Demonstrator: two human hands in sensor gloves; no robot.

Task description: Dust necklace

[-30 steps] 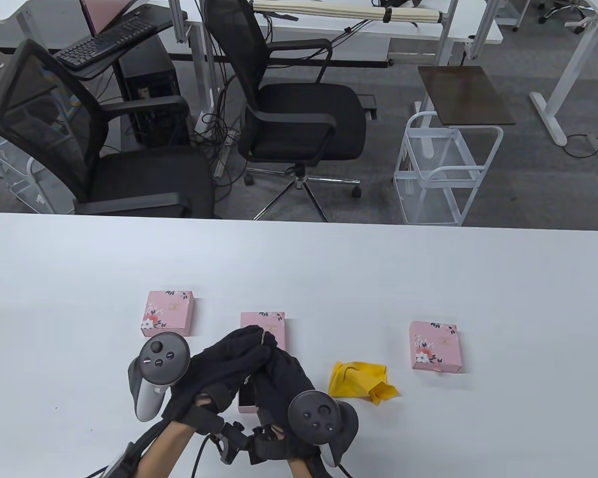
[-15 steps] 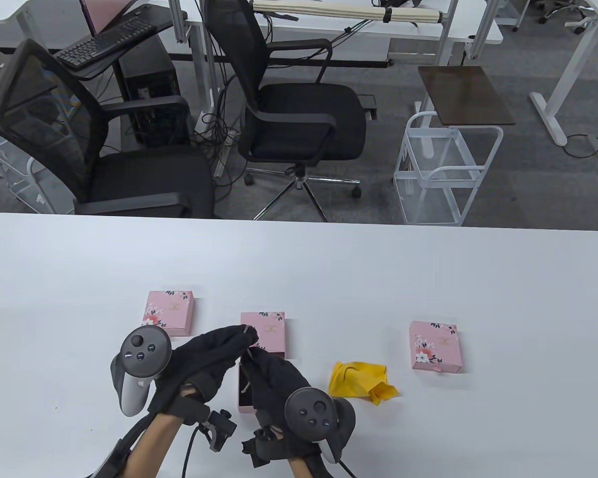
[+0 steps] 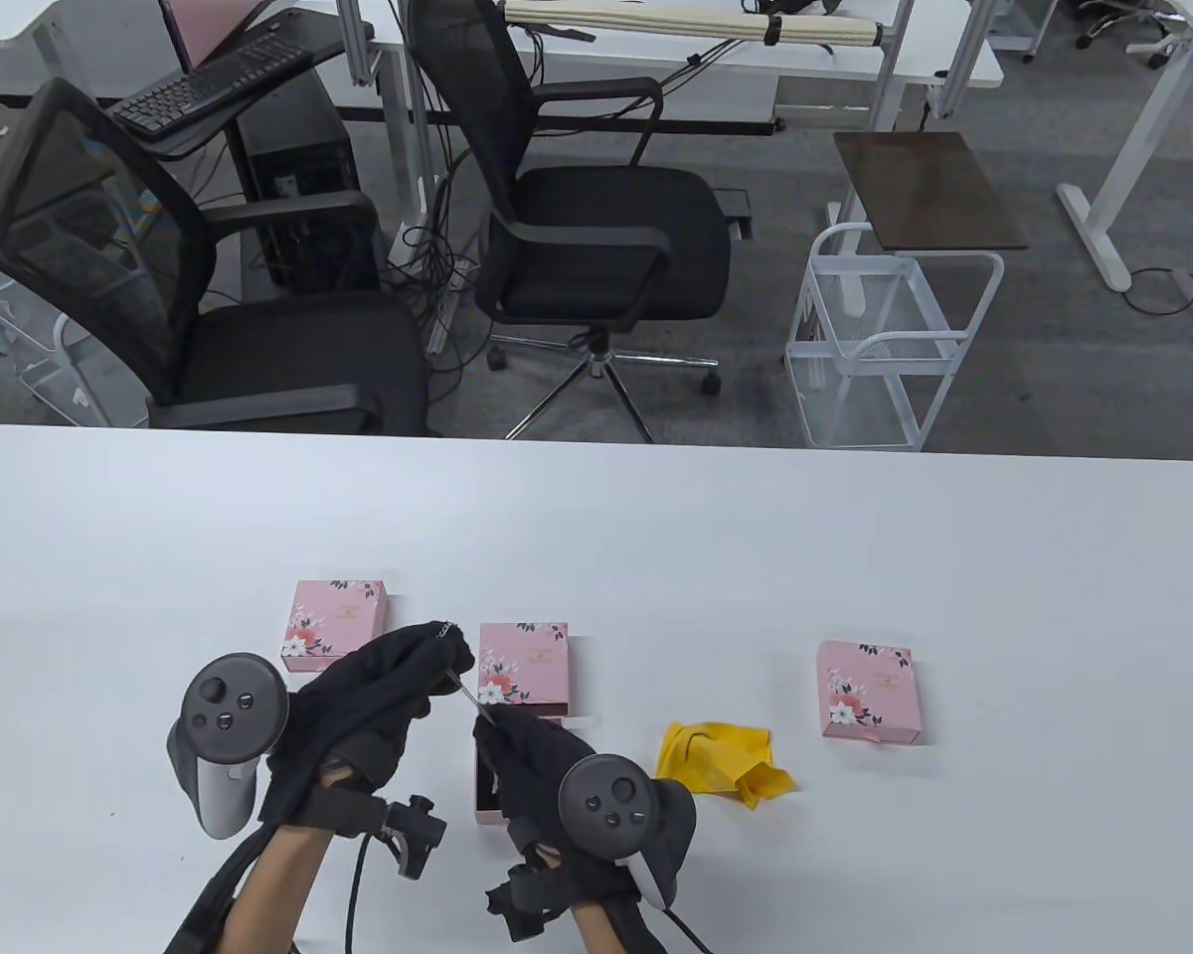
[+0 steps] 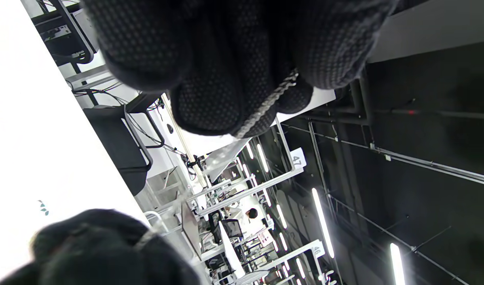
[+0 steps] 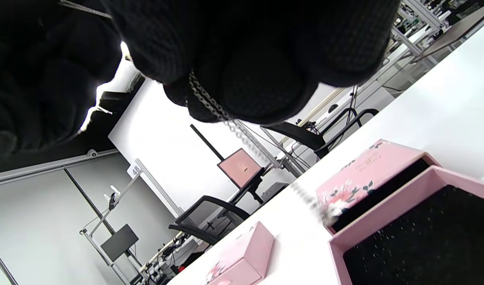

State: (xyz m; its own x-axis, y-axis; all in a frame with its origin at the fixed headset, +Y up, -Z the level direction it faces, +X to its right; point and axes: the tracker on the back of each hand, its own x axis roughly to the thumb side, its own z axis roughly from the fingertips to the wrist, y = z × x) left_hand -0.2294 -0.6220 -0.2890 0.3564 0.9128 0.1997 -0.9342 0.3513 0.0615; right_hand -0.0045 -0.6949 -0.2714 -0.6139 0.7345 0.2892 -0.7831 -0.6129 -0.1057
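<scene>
Necklace [image 3: 465, 688] taut between pinching fingers [image 3: 444, 646] of left hand [image 3: 378, 696] and right hand [image 3: 527, 755].

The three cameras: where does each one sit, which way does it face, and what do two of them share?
Table view: high above the table, looking down; both gloved hands, left hand, right hand.
Left wrist view: under the left hand, tilted up to the ceiling; fingers pinch the necklace.
Right wrist view: low, facing the open pink box.
All three show the necklace.
</scene>
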